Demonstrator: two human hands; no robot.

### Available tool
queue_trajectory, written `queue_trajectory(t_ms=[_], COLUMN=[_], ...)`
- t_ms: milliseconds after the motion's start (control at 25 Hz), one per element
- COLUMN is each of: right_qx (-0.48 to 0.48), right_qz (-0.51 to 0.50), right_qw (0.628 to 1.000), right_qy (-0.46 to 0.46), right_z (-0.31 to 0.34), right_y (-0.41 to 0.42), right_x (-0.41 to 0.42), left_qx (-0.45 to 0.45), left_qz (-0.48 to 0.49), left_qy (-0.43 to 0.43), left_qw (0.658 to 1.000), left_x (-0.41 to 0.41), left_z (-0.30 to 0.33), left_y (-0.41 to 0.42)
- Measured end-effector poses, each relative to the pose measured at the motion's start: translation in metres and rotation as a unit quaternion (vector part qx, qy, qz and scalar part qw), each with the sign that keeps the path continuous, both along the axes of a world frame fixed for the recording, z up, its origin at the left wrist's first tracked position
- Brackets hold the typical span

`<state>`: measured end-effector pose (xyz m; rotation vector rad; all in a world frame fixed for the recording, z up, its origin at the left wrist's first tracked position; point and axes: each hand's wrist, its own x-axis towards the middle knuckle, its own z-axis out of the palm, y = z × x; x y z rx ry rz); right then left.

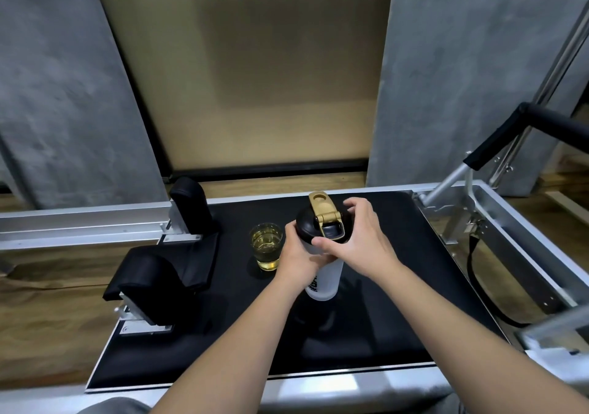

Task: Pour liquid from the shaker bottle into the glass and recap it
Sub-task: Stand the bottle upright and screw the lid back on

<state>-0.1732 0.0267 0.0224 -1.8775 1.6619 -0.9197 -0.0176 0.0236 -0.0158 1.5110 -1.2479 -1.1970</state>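
A white shaker bottle (pixel 322 286) with black print stands upright on the black padded platform (pixel 382 318). Its black lid (pixel 304 222) sits on top, and the lid's gold flip cap (pixel 322 206) is swung up and open. My left hand (pixel 298 259) wraps the bottle's upper body just under the lid. My right hand (pixel 360 241) grips the lid's rim from the right, thumb in front and fingers curled over the back. A clear glass (pixel 266 247) holding yellow liquid stands just left of the bottle, close to my left hand.
Two black padded blocks (pixel 153 286) (pixel 191 204) on metal brackets stand at the platform's left side. A metal frame with a black-padded bar (pixel 510 136) rises at the right. A black strap (pixel 475 273) hangs beside the platform's right edge. Grey wall panels stand behind.
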Motion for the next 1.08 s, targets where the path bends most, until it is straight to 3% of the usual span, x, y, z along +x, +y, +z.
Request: queue_trajectory(t_ms=[160,280,400,520,600,640,720,800,840,960,1080], right_qx=[-0.005,0.035,0.064,0.065,0.078,0.077,0.046,-0.015,-0.027,0.057,0.052], right_qz=[0.07,0.151,0.116,0.037,0.016,0.004,-0.022,-0.001,0.046,0.176,0.108], right_qw=[0.997,0.979,0.98,0.974,0.957,0.946,0.929,0.92,0.914,0.908,0.925], right_qy=[0.04,0.13,0.152,0.214,0.28,0.316,0.367,0.393,0.403,0.375,0.36], right_z=[0.031,0.045,0.041,0.041,0.048,0.056,0.074,0.085,0.086,0.078,0.057], right_y=[-0.016,-0.03,-0.03,-0.023,-0.02,-0.019,-0.022,-0.026,-0.029,-0.028,-0.022], right_x=[-0.004,0.001,0.017,0.035,0.038,0.037,0.033,0.026,0.022,0.02,0.031], left_qx=[-0.052,-0.06,-0.053,0.03,0.114,0.135,0.112,0.095,0.122,0.104,0.13], left_qz=[-0.005,0.003,0.007,0.06,0.099,0.095,0.06,0.063,0.083,0.052,0.137], left_qy=[-0.035,-0.044,-0.048,0.125,0.34,0.329,0.231,0.212,0.306,0.226,0.358], left_qw=[0.998,0.997,0.997,0.99,0.928,0.93,0.965,0.971,0.941,0.967,0.915], left_x=[0.004,0.004,0.004,-0.003,-0.007,-0.007,-0.003,-0.005,-0.006,-0.007,-0.008], left_z=[-0.012,-0.021,-0.013,0.006,0.011,0.01,0.018,0.006,0.01,0.006,0.007], left_y=[-0.001,-0.003,-0.002,-0.005,-0.009,-0.01,-0.003,-0.013,-0.015,-0.007,-0.014])
